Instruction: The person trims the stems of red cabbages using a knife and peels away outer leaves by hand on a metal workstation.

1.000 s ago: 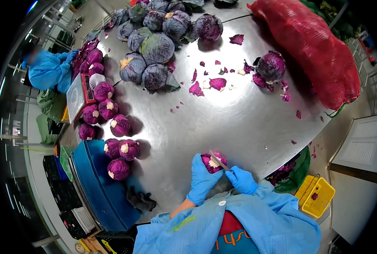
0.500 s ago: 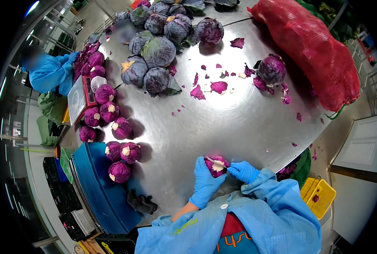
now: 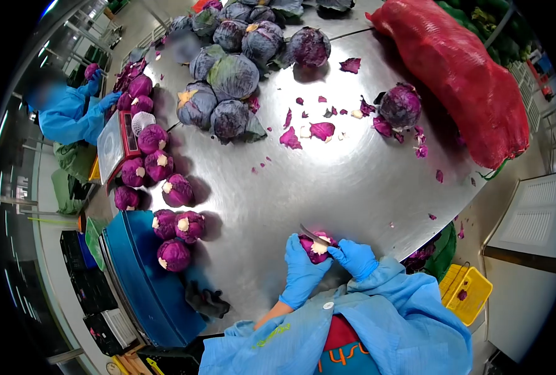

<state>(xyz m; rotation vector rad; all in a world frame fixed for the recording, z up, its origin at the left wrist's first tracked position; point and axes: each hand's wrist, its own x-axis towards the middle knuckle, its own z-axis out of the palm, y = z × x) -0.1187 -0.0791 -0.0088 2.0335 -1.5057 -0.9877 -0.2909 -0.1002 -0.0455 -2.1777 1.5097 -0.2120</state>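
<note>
In a blue glove, my left hand (image 3: 303, 270) is wrapped round a red cabbage (image 3: 317, 247) near the table's front edge. The cabbage's pale cut stem end faces up. My right hand (image 3: 355, 257), gloved too, grips a knife whose curved blade (image 3: 313, 235) lies across the stem end. Its handle is hidden in my fingers. Left of my hands stand several trimmed red cabbages (image 3: 190, 226) with white cut stems. Untrimmed cabbages (image 3: 233, 76) with dark outer leaves are heaped at the far side.
Purple leaf scraps (image 3: 322, 130) and a single cabbage (image 3: 400, 106) lie on the metal table (image 3: 259, 187). A full red mesh sack (image 3: 453, 75) rests at the right. On the left are a scale (image 3: 111, 147), a blue bin (image 3: 147, 275) and a co-worker (image 3: 72, 112). A yellow basket (image 3: 468, 294) stands lower right.
The knife blade has shifted and now points further up and left over the stem. My left hand keeps its hold. The co-worker has raised one hand with a red cabbage.
</note>
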